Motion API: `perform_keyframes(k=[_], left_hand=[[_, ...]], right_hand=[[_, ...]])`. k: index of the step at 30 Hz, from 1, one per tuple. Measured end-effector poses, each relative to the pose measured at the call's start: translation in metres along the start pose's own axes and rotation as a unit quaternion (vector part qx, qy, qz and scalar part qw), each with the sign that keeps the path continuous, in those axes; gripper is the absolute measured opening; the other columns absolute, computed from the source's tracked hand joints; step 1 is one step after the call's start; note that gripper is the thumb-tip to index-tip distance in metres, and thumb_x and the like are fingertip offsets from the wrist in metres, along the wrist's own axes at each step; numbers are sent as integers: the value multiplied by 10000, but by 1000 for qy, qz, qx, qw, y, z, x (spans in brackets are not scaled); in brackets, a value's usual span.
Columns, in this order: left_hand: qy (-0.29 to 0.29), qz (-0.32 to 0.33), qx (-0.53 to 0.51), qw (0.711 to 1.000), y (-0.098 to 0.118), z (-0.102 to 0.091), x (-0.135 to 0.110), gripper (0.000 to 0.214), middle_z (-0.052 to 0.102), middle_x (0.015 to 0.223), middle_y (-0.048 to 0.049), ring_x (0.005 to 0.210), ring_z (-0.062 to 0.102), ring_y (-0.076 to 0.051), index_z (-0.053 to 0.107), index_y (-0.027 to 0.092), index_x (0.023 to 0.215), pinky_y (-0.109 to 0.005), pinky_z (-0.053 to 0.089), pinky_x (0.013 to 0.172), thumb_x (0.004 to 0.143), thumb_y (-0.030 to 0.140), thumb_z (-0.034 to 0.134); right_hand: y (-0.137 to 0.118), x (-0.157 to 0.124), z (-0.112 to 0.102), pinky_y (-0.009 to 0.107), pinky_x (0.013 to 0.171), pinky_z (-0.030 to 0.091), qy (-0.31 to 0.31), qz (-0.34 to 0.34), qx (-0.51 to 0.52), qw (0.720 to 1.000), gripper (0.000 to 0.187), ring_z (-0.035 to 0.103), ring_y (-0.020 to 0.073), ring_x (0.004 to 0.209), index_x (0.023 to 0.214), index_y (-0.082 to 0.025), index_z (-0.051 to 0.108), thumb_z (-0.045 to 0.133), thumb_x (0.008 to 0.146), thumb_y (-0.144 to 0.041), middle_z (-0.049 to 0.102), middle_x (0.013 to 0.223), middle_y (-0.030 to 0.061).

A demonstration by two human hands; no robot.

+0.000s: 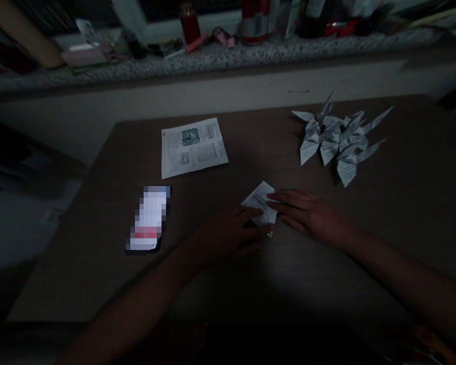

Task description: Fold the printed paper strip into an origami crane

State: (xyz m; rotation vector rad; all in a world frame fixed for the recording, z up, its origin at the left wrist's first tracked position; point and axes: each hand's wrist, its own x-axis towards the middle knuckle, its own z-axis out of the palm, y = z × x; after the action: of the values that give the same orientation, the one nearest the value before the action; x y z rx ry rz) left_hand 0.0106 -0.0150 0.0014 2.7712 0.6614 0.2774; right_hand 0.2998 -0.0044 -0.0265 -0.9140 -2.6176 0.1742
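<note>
A small folded piece of printed paper (261,198) lies on the dark table, a kite-like shape with a point toward me. My left hand (233,233) reaches over its left and near side, fingers apart, with fingertips resting on the paper. From the right, my right hand (307,210) lays its outstretched fingers flat on the paper's right edge. Neither hand grips it. Part of the paper is hidden under the fingers. At the back right stand several folded paper cranes (340,134) made of the same kind of printed paper.
A flat printed sheet (193,149) lies at the back left of the table (117,167). Nearer on the left is a phone (148,218) with its lit screen blurred out. Behind the table runs a stone windowsill (144,70) crowded with bottles and small items.
</note>
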Motion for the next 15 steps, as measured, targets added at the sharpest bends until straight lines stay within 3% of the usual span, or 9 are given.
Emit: perform_keyframes(k=[8,15], left_hand=[[-16,-8,7,1000,1,0,0,445,522,1532,-129,1375,526,-318,570,285,1473,-500,504,1090,1060,446,532],[6,-6,-7,1000,-4,4,2,436,592,1470,-120,1324,574,-280,570,203,1447,-454,506,1090,1070,416,522]], right_hand=[[0,0,0,536,1100,532,3,-1,5,1000,372,589,319,1362,1393,-174,644,562,1033,-222,647,1453,142],[2,-1,2,537,1111,520,7,-6,6,1000,390,580,316,1374,1408,-180,635,582,1023,-209,638,1464,146]])
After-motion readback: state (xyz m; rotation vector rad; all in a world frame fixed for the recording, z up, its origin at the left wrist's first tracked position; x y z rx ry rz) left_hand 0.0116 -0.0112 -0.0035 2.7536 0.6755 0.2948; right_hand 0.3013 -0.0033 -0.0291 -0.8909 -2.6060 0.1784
